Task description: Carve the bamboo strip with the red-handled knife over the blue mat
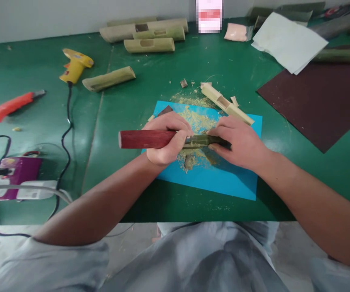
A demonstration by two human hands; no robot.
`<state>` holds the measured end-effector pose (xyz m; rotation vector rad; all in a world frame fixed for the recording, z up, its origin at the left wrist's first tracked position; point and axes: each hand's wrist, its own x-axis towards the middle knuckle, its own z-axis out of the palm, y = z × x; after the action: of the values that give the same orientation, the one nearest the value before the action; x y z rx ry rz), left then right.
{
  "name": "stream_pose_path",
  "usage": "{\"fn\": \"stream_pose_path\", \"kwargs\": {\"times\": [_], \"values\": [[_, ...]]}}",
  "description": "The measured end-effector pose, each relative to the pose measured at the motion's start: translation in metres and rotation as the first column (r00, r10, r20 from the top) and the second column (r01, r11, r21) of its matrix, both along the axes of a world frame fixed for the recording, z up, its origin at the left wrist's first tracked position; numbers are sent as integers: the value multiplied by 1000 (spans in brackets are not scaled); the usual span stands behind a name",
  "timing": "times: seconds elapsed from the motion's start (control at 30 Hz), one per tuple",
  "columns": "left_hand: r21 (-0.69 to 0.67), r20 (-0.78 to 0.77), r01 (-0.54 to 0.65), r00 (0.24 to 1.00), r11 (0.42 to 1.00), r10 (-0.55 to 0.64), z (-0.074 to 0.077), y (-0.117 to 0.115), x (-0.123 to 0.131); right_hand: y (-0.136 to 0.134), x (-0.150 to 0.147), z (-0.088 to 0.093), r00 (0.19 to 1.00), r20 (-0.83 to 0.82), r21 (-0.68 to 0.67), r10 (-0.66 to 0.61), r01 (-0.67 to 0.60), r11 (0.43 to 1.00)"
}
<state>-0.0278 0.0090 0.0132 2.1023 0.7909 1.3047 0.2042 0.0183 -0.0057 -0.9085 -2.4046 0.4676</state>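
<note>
My left hand (168, 140) is closed around a red-handled carving tool (146, 139), its thick wooden handle pointing left. A little metal shows past my fingers, but the blade's shape is mostly hidden. The tool's working end meets a green bamboo piece (196, 142), gripped at its right end by my right hand (238, 142). Both hands are over a blue sheet (229, 182) strewn with pale bamboo shavings (197, 119). Just beyond my right hand lies a split bamboo piece (223, 103) with a cut-out notch, slanting across the sheet's far edge.
Several bamboo tubes (149, 45) line the back wall, and a single tube (109, 79) lies nearer. To the left are a yellow corded tool (76, 67), a red-handled cutter (13, 106) and a purple box (22, 172) among cables. Right: white paper (288, 42) overlaps a dark brown sheet (317, 105).
</note>
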Motion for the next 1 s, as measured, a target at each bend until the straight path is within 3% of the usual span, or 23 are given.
{"fn": "stream_pose_path", "kwargs": {"times": [0.2, 0.4, 0.57, 0.63, 0.77, 0.87, 1.0], "values": [[22, -155, 40, 987, 999, -36, 6, -1, 9, 0, -1, 1, 1000, -20, -14, -2, 2, 1000], [10, -59, 21, 998, 1000, -20, 2, 6, 0, 0, -1, 0, 1000, -11, -9, -2, 2, 1000], [-7, -116, 164, 980, 986, -164, 7, 10, 2, -1, -2, 1, 1000, -17, -23, -9, 9, 1000], [41, -91, 175, 981, 984, -171, 7, 12, 4, 0, -2, 1, 1000, -18, -29, -15, 14, 999], [215, 41, 49, 997, 975, -59, 1, 14, 7, 1, -1, 0, 1000, -21, -23, -9, 8, 1000], [258, 99, -60, 994, 964, 35, -4, 13, 9, 1, -2, -1, 999, -38, -25, -9, 8, 1000], [266, 162, -121, 984, 956, 79, -10, 16, 9, 1, -2, -1, 999, -42, -31, -5, 4, 999]]}}
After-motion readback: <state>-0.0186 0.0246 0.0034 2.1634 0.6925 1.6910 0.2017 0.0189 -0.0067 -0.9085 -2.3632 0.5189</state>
